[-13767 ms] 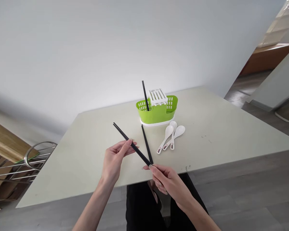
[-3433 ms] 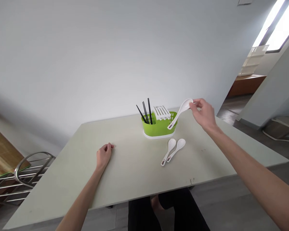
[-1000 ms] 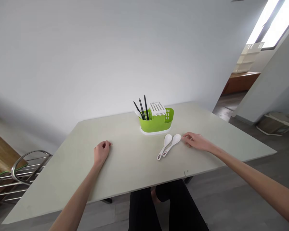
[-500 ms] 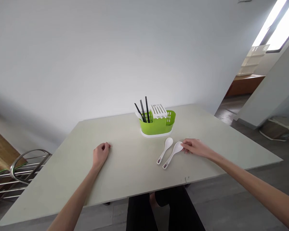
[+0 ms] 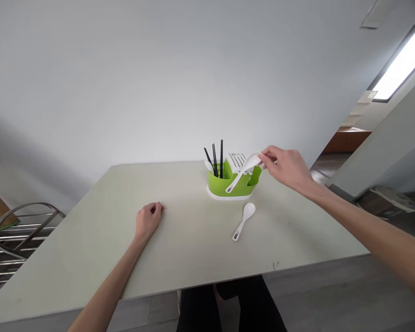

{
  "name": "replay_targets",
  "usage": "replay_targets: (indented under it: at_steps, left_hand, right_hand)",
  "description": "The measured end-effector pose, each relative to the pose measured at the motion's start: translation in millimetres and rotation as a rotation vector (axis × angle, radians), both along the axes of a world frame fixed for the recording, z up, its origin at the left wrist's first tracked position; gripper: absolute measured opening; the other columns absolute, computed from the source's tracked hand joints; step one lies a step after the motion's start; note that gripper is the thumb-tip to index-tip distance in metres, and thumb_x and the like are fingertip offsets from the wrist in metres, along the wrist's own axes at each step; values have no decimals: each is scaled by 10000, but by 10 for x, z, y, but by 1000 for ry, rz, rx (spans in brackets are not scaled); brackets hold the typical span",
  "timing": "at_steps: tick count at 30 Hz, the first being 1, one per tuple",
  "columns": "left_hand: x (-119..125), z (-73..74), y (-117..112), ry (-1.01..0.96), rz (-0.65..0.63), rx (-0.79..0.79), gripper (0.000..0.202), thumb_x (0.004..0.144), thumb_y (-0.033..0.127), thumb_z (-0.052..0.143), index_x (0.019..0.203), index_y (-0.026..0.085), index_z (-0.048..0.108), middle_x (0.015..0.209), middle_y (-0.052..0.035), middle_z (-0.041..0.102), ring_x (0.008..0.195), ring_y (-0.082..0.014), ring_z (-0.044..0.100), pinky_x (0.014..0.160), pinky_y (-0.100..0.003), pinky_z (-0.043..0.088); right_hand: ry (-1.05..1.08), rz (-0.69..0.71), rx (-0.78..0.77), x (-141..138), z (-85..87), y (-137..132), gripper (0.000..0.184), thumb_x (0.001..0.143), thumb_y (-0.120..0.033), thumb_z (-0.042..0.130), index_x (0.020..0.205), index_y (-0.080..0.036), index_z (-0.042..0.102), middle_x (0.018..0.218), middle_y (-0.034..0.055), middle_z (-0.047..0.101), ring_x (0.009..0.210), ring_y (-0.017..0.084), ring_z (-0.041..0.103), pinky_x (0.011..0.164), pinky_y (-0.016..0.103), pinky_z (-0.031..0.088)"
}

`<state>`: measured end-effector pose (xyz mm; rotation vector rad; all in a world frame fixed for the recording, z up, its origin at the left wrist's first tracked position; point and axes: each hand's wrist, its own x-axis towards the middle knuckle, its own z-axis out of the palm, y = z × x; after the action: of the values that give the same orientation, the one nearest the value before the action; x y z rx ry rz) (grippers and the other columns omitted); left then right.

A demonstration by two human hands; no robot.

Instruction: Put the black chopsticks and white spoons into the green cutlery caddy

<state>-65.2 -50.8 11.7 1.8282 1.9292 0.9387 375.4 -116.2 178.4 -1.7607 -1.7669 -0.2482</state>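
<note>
My right hand [image 5: 287,168] pinches a white soup spoon [image 5: 242,172] by the rim of its bowl. The spoon hangs in the air in front of the green utensil holder [image 5: 218,185], handle slanting down to the left. On the table below lies a second white spoon [image 5: 248,211], bowl pointing away from me. Several black chopsticks [image 5: 222,157] and a white spoon [image 5: 209,166] stand in the holder's left compartment. A white slotted cover [image 5: 235,161] sits over its middle. My left hand [image 5: 148,221] rests on the table at the left, fingers curled, nothing visible in them.
The pale table [image 5: 180,258] reaches back to a plain wall [image 5: 159,83]. A metal-tube rack or chair [image 5: 20,230] stands beyond its left edge. At the right are a window [image 5: 401,64] and a box-like object [image 5: 383,203] on the floor.
My right hand has lifted the right-hand spoon off the table, up to the front of the holder. The other spoon stays on the table. My left hand has hardly moved; the view has shifted slightly.
</note>
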Motion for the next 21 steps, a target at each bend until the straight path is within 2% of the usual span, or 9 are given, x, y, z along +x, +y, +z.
replay_targets:
  at_steps: [3, 6, 13, 21]
  left_hand:
    - [-10, -13, -4, -11, -12, -5, 436, 927, 490, 435, 744, 228, 732, 669, -24, 676, 655, -198, 566, 657, -308, 396]
    - [-14, -30, 0, -16, -27, -8, 442, 930, 486, 431, 749, 226, 739, 686, -32, 688, 672, -204, 581, 665, -312, 397]
    - [-7, -81, 22, -1, -54, -9, 432, 936, 450, 430, 737, 217, 734, 742, -53, 714, 766, -224, 617, 711, -322, 399]
    - [-6, -97, 21, 13, -65, -18, 423, 944, 435, 434, 756, 217, 743, 751, -45, 713, 783, -214, 617, 726, -309, 395]
  right_hand:
    - [-138, -76, 135, -148, 214, 237, 249, 1039, -406, 494, 994, -251, 684, 821, 66, 793, 691, 269, 690, 636, 348, 401]
    - [-293, -113, 156, -340, 259, 413, 275, 1064, -371, 457, 1053, -231, 693, 891, 94, 800, 706, 271, 682, 630, 340, 343]
    - [-618, -9, -33, -857, -19, 538, 332, 1103, -272, 372, 1031, -186, 684, 846, 115, 773, 700, 241, 655, 599, 329, 232]
    - [-685, 112, -189, -1092, -230, 588, 284, 1099, -199, 382, 1067, -155, 662, 909, 148, 756, 850, 268, 668, 635, 325, 279]
